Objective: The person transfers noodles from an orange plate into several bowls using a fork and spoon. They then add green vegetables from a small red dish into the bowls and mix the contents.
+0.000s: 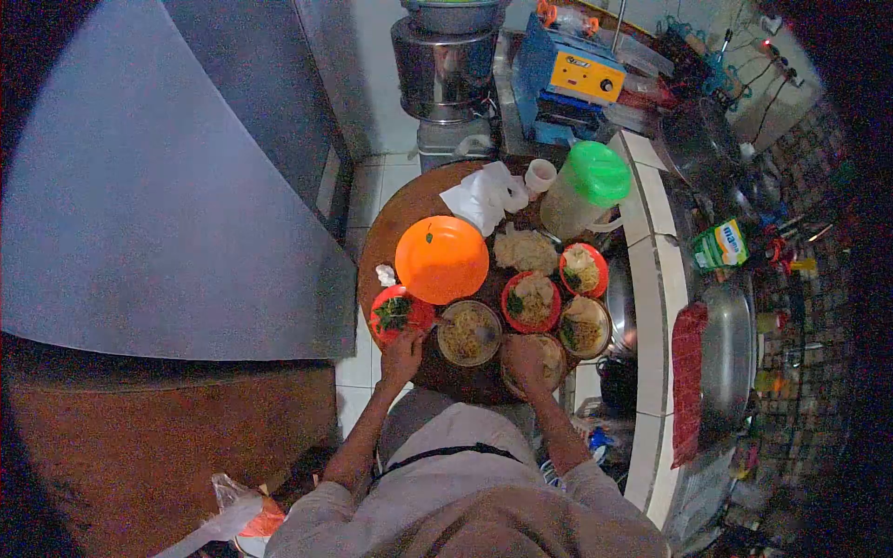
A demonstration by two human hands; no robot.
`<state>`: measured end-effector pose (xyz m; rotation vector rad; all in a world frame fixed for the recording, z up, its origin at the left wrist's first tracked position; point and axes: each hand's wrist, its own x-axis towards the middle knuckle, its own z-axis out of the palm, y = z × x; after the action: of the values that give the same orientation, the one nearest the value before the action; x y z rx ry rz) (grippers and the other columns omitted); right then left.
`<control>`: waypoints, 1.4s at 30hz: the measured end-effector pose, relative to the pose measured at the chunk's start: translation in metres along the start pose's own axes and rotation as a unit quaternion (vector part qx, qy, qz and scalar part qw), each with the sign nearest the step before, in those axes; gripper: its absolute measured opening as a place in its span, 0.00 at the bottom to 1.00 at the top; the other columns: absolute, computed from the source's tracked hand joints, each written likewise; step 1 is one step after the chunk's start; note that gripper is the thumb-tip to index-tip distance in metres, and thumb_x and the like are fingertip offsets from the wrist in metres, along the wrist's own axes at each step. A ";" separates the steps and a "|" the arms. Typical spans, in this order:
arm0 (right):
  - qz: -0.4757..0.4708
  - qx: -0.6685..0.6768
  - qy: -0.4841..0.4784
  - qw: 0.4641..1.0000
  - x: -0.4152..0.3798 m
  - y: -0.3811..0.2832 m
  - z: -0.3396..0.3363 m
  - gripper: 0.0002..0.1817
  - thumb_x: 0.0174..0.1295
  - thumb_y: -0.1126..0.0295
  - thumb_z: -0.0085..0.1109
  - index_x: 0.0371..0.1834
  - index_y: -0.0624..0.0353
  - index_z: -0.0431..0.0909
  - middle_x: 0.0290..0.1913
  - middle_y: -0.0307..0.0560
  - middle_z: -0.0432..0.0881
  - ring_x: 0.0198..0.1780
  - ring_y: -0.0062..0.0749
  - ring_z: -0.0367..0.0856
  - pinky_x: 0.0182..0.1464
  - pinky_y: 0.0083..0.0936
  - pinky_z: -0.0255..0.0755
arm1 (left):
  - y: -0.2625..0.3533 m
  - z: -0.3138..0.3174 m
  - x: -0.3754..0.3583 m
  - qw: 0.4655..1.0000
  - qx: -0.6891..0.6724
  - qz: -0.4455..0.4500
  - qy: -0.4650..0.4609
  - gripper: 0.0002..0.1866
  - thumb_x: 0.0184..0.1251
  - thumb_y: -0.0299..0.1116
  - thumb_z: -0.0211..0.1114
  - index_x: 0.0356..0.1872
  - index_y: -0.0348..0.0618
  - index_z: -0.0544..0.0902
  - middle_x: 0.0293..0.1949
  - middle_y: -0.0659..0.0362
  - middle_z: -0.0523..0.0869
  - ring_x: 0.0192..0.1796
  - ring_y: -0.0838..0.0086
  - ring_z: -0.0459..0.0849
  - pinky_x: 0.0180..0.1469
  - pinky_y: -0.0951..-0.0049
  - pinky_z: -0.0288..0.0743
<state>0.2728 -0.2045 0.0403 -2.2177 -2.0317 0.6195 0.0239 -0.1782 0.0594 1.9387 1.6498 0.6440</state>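
My left hand (403, 357) is closed at the near rim of a red bowl (423, 314) of chopped greens (392, 313). What its fingers hold is too small to make out. A bowl of noodles (470, 333) stands between my two hands. My right hand (524, 361) is closed over the left side of another bowl (551, 365), hiding part of it; its fingertips are hidden. Beyond it are a red bowl of noodles with greens (531, 302), a pale bowl of noodles with greens (584, 327) and a smaller red bowl (582, 270).
An orange plate (442, 260) lies on the round brown table (395, 209). Behind are white tissue (479, 197), a cup (539, 176), a green-lidded pitcher (577, 191) and a bag of pale food (526, 251). A tiled counter (656, 325) borders the right side.
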 end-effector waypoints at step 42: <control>0.025 -0.092 -0.150 0.984 0.014 -0.028 -0.032 0.17 0.58 0.56 0.41 0.36 0.55 0.76 0.29 0.54 0.78 0.32 0.46 0.78 0.32 0.41 0.71 | -0.015 0.015 0.010 0.993 -0.045 -0.101 -0.036 0.16 0.59 0.42 0.50 0.37 0.42 0.78 0.33 0.49 0.80 0.38 0.57 0.78 0.41 0.63 0.70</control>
<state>0.2577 -0.1804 0.0746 -2.4118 -2.2628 0.8496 0.0239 -0.1673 0.0381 1.6854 1.7140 0.5536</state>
